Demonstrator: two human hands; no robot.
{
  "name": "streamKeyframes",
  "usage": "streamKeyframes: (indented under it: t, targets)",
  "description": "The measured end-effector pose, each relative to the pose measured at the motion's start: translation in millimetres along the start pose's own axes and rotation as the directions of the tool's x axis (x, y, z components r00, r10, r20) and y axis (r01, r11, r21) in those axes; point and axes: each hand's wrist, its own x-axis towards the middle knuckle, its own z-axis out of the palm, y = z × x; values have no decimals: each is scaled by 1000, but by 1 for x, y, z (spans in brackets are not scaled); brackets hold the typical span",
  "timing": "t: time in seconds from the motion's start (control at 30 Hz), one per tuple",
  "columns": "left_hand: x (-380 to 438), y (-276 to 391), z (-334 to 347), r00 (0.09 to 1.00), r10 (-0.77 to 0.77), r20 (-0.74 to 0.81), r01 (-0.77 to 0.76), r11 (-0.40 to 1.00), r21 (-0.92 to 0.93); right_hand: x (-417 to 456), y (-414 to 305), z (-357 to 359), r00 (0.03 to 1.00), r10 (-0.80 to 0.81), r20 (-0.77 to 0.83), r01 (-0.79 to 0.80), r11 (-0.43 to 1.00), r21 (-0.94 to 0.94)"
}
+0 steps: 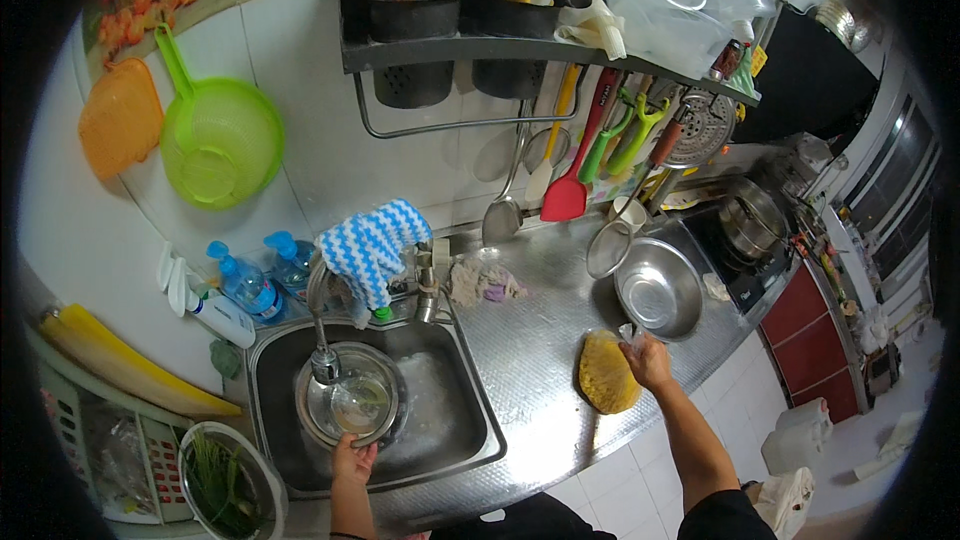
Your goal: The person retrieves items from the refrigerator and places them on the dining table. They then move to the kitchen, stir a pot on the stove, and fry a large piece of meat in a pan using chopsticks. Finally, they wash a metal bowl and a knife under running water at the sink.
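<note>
My left hand [354, 459] grips the near rim of a round stainless steel bowl [306, 406] in the sink [442, 420]. The bowl stands under the spout of the faucet [325, 364] and seems to have water in it. My right hand [649, 361] holds the gathered neck of a clear plastic bag [609, 379] with yellow, grainy contents. That bag is at the front part of the metal counter [525, 367]; whether it rests there or hangs just above, I cannot tell. Just beyond my right hand is a wide steel basin [660, 291].
A blue-and-white striped cloth [371, 251] drapes over the faucet. Soap bottles [251, 292] line the sink's back left. A greyish rag [484, 285] lies on the counter. Utensils hang under a black wall shelf [480, 49]. A bucket of green stalks [225, 480] stands at left; a steel pot [750, 221] sits on the cooktop.
</note>
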Motion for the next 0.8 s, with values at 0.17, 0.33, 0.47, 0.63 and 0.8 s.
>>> streamKeyframes:
  t: [0.17,0.33,0.47,0.63,0.8]
  targets:
    - [-10,3,15,999,1,-44,0,1000,23,-3,24,24,954,286,83,-290,825,485]
    - [-14,3,16,1000,12,-22,-11,1000,21,0,17,15,894,392,218,-447,745,494]
    - [-13,2,15,998,-3,-56,4,1000,15,-2,10,-5,903,242,355,-367,863,347]
    - [-6,1,17,999,0,-32,-1,1000,-31,-8,17,-3,972,-83,218,105,990,-90]
    - [-10,1,19,1000,27,8,-27,999,-33,-18,-1,3,990,-21,139,69,933,-353]
